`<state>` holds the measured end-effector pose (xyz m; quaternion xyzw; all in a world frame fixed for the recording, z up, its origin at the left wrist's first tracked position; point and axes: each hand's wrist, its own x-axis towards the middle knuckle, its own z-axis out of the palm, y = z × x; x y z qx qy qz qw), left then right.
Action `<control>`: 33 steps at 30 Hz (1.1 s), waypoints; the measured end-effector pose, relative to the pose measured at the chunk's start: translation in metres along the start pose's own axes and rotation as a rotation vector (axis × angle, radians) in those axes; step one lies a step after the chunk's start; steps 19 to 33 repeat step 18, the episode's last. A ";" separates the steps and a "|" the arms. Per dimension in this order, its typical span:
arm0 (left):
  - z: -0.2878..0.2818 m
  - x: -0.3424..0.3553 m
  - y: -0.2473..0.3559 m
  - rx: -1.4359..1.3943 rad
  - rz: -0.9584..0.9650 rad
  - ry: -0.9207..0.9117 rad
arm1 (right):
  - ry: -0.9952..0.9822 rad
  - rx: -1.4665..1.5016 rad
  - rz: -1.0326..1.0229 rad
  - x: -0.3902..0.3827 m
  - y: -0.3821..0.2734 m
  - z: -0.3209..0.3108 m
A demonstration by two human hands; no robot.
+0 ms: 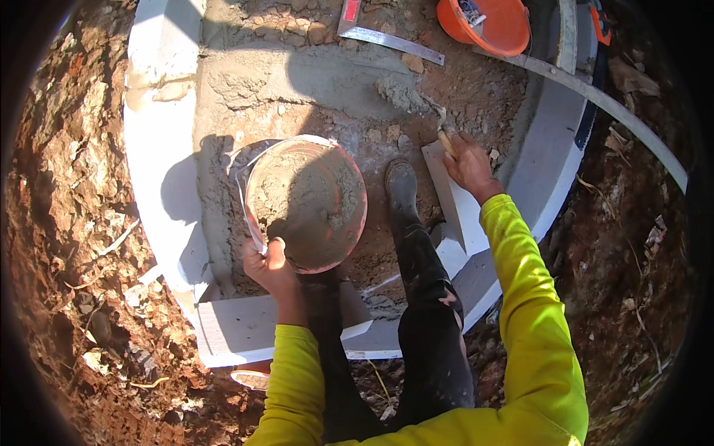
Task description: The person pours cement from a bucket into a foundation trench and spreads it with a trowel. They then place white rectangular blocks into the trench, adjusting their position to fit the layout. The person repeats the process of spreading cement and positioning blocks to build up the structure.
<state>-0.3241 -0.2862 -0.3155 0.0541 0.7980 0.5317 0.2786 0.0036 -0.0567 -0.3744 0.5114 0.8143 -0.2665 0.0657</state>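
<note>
My left hand (271,271) is closed on the near-left rim of a round bucket (363,212). Wet grey mortar (327,186) fills much of the bucket, which rests by my boots. Out to the right, my right hand (471,167) grips the wooden handle of a trowel (445,141). The trowel points away from me, and a lump of mortar (401,97) covers its blade, hiding the blade's shape. That lump is at the right end of a smeared mortar strip (320,78) on the ground; whether the blade touches the strip, I cannot tell.
Pale blocks form walls at left (158,141) and right (547,141). A loose white block (455,199) leans beside my boot (402,189). At the far side lie a metal square (394,43), an orange basin (509,26) and a long straightedge (610,105). Rough soil (82,223) surrounds the walls.
</note>
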 end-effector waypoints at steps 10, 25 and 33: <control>0.006 -0.004 0.009 0.141 0.127 0.000 | -0.325 -0.040 -0.439 -0.036 -0.124 -0.047; 0.009 -0.006 0.032 0.272 0.351 -0.113 | -0.910 -0.356 -0.524 -0.039 -0.179 -0.029; 0.009 -0.006 0.032 0.272 0.351 -0.113 | -0.910 -0.356 -0.524 -0.039 -0.179 -0.029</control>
